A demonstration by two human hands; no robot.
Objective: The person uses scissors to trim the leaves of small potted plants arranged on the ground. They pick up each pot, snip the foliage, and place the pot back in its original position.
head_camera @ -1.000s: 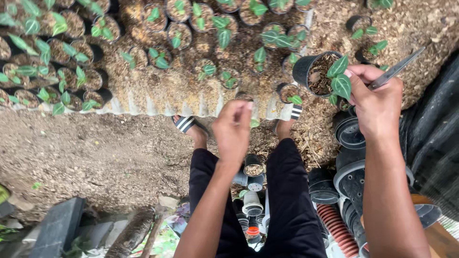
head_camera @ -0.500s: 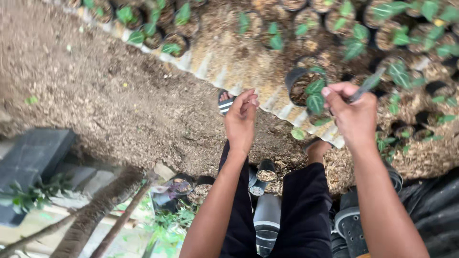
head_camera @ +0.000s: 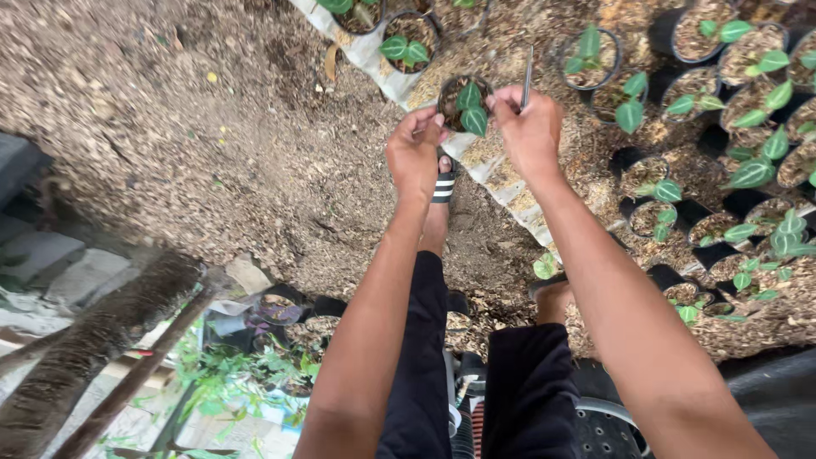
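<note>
A small black pot (head_camera: 460, 88) with a green-leafed seedling (head_camera: 472, 109) is held up between my two hands. My left hand (head_camera: 414, 153) pinches the pot's left rim with its fingertips. My right hand (head_camera: 531, 132) is at the pot's right rim, closed on a thin grey metal tool (head_camera: 527, 75) that points upward. Both arms reach out over my knees and black shorts, above my sandalled foot (head_camera: 441, 187).
Many black pots with seedlings (head_camera: 748, 170) fill the bed of wood chips at right. A white corrugated strip (head_camera: 374, 59) borders it, with two more pots (head_camera: 406, 38) on it. Bare chip-strewn soil lies at left, a rough trunk (head_camera: 102, 331) lower left, stacked pots (head_camera: 595, 429) at the bottom.
The view has swung round and the bed now lies at right. My hands have come together, and a small pot with a seedling is now held between them.
</note>
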